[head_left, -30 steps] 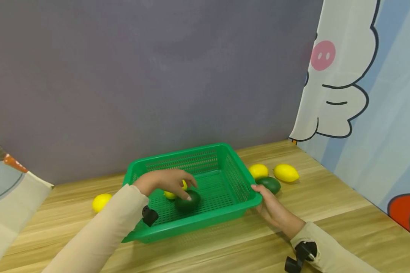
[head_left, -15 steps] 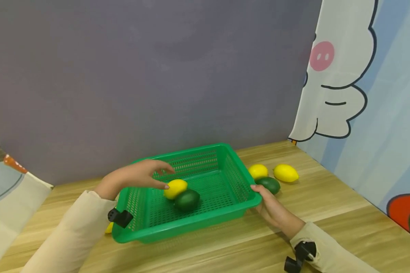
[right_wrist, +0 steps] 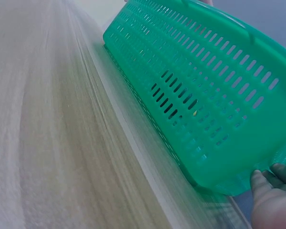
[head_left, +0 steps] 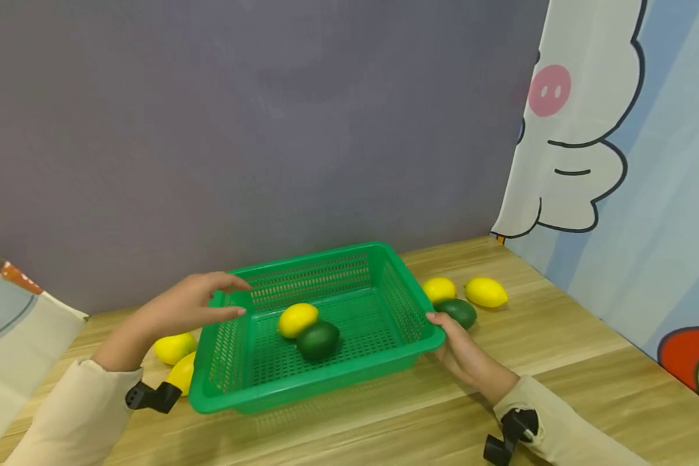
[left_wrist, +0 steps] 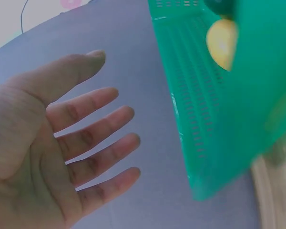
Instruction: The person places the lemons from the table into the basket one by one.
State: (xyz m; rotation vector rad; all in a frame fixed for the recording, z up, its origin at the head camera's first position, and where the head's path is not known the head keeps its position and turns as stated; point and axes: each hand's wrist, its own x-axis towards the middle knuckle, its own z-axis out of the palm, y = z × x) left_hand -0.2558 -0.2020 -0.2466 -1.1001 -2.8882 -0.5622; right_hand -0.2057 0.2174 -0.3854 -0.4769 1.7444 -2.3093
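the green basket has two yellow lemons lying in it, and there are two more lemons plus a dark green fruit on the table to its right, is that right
Not quite: in the head view, the green basket holds one yellow lemon and one dark green fruit. The rest is right.

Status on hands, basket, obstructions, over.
Left hand empty, touching nothing. Right hand grips basket at near right corner. Inside: one lemon, one dark green fruit. No obvious obstruction.
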